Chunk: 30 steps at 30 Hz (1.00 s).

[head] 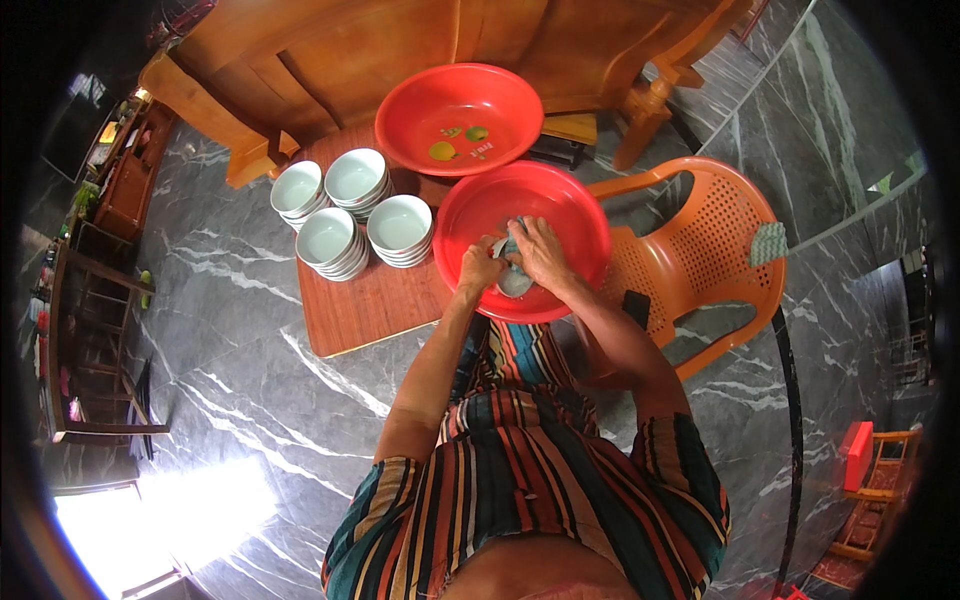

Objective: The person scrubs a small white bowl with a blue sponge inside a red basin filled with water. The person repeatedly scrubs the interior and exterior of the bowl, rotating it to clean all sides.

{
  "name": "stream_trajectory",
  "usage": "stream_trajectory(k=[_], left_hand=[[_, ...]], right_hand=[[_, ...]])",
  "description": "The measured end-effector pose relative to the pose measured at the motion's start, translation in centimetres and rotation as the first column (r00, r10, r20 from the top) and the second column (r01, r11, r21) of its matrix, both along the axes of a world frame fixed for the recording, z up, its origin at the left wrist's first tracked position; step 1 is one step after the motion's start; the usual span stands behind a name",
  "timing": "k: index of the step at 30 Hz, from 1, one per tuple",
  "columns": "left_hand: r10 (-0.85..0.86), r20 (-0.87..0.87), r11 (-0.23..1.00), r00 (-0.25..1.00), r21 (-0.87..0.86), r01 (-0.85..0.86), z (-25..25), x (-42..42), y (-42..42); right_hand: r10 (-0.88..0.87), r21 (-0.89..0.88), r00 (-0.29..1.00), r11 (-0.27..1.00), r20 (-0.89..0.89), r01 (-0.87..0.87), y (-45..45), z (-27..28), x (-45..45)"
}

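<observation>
Both hands are inside a red plastic basin (566,196) in front of me. My left hand (481,266) grips the rim of a small white bowl (515,283), which is tilted low in the basin. My right hand (538,251) presses a bluish-grey cloth (513,246) against the bowl, its fingers partly hiding both. Left of the basin, several stacks of white bowls (400,223) stand on a brown wooden table (367,307). Behind touches a second red basin (459,112) with a fruit print on its bottom.
An orange plastic chair (690,240) stands at the right, with a dark flat object (637,307) on its seat and a green-and-white cloth (768,244) over its backrest. A large carved wooden bench (420,37) rises behind the table. The floor (247,322) is grey marble-patterned tile.
</observation>
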<state>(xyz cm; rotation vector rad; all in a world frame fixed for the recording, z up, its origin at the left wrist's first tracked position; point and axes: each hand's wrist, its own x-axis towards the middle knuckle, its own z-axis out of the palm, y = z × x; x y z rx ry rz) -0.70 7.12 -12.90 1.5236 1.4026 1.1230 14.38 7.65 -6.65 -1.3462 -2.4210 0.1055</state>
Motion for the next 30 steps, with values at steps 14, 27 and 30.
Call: stream_trajectory(k=[14, 27, 30], left_hand=[[0.005, 0.009, 0.961, 1.0, -0.277, -0.002, -0.5, 0.0, 0.4], [-0.061, -0.101, 0.974, 0.993, -0.224, 0.037, 0.5, 0.6, 0.2], [-0.089, -0.159, 0.994, 0.983, -0.083, 0.077, -0.9, 0.4, 0.6]], right_hand=[[-0.345, -0.422, 0.934, 0.836, 0.095, 0.351, 3.0, -4.1, 1.5], [0.029, 0.229, 0.975, 0.97, 0.222, -0.081, 0.4, -0.7, 0.5], [0.204, 0.305, 0.951, 0.913, 0.233, -0.27, -0.1, 0.2, -0.3]])
